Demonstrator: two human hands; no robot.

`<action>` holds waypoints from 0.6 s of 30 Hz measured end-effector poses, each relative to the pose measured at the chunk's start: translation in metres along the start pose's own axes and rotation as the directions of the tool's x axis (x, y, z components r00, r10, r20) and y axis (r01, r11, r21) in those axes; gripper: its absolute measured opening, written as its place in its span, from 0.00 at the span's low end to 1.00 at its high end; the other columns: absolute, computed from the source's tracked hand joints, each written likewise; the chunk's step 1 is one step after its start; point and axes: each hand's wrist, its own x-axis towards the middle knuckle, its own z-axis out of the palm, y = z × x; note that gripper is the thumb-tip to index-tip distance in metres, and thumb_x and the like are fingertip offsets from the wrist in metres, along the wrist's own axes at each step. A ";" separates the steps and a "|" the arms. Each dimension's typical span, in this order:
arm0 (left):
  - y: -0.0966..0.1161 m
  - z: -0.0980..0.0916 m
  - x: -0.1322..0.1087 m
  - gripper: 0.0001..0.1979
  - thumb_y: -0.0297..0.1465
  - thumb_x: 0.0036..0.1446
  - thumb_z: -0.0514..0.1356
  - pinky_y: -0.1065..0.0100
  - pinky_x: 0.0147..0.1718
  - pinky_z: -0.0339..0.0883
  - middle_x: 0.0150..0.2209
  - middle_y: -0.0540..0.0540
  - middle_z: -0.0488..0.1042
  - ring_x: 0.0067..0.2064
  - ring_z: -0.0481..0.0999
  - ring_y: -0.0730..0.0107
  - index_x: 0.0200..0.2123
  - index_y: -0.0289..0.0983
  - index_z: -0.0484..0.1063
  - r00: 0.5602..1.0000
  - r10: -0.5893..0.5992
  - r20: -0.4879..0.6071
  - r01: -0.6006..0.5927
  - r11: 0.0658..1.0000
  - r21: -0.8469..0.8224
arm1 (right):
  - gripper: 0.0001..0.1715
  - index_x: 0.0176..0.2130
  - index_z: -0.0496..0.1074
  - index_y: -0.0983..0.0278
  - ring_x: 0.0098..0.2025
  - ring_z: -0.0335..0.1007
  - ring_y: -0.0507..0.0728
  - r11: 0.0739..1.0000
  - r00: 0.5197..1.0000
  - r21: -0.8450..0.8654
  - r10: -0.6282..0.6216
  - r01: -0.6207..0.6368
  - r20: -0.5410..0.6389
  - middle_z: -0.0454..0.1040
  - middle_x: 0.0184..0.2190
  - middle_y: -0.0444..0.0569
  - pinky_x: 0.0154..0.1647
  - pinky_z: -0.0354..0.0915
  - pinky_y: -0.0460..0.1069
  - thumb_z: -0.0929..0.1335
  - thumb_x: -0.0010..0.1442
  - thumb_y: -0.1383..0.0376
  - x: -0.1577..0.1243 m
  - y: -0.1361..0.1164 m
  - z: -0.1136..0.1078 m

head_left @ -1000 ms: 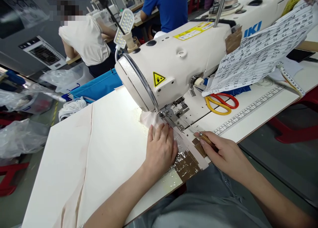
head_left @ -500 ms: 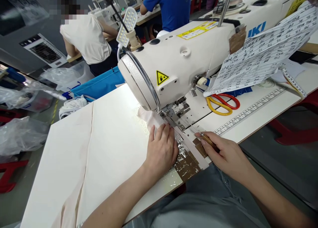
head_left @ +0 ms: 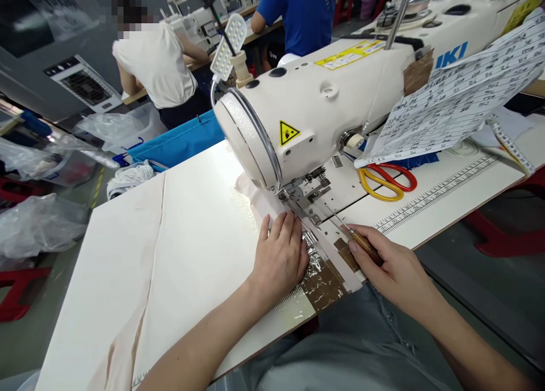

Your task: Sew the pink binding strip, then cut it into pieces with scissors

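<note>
My left hand (head_left: 279,252) lies flat on a pale pink fabric strip (head_left: 259,201), just in front of the presser foot of a white sewing machine (head_left: 310,118). Its fingers are stretched out, pointing at the needle area. The strip's near end (head_left: 344,266) runs back toward the table edge between my hands. In my right hand (head_left: 392,263) is an awl (head_left: 361,243) with a wooden handle, gripped by closed fingers. The thin metal point reaches toward the machine's metal plate, right of the presser foot. Brown tape (head_left: 326,289) covers the table front below the strip.
Scissors (head_left: 385,182) with red and yellow handles lie right of the machine, beside a printed ruler (head_left: 438,189). A handwritten sheet (head_left: 451,96) leans over them. Another pale fabric length (head_left: 149,266) stretches along the table's left. Two people sit at machines behind, past a blue cloth (head_left: 179,141).
The whole view has shifted slightly, so the machine and table appear a little farther right. Both hands keep nearly the same places at the machine, and the awl stays in my right hand.
</note>
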 end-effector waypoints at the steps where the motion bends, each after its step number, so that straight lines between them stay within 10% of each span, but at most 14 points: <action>1: 0.000 0.000 0.000 0.22 0.33 0.68 0.48 0.49 0.62 0.59 0.60 0.35 0.70 0.62 0.67 0.52 0.58 0.29 0.68 1.000 0.000 -0.001 0.000 1.000 0.003 | 0.18 0.54 0.68 0.61 0.16 0.63 0.52 1.000 1.000 0.003 0.005 -0.005 -0.006 0.71 0.21 0.39 0.20 0.63 0.46 0.61 0.70 0.57 -0.001 0.000 0.001; 9: -0.007 0.006 0.003 0.22 0.32 0.67 0.47 0.51 0.62 0.59 0.60 0.35 0.70 0.62 0.67 0.52 0.58 0.27 0.68 0.999 -0.006 -0.032 0.006 1.000 0.002 | 0.17 0.56 0.66 0.59 0.21 0.67 0.52 0.997 1.000 0.082 -0.009 0.008 0.012 0.75 0.30 0.45 0.21 0.63 0.45 0.61 0.70 0.59 -0.002 -0.010 -0.002; 13: -0.012 0.009 0.006 0.22 0.32 0.67 0.47 0.51 0.62 0.60 0.61 0.35 0.69 0.63 0.66 0.53 0.59 0.28 0.67 0.999 -0.031 -0.032 0.030 0.999 -0.037 | 0.13 0.51 0.68 0.60 0.38 0.75 0.56 0.971 0.982 0.151 -0.187 0.188 -0.019 0.75 0.40 0.51 0.34 0.70 0.47 0.61 0.70 0.65 0.004 -0.019 0.005; 18: -0.017 0.012 0.010 0.22 0.32 0.67 0.49 0.53 0.58 0.65 0.58 0.33 0.70 0.59 0.68 0.52 0.59 0.26 0.66 0.996 -0.082 -0.047 0.077 0.993 -0.088 | 0.10 0.48 0.67 0.61 0.32 0.71 0.54 0.913 0.923 0.143 -0.385 0.382 -0.005 0.71 0.33 0.48 0.31 0.67 0.47 0.61 0.69 0.69 0.014 -0.030 0.022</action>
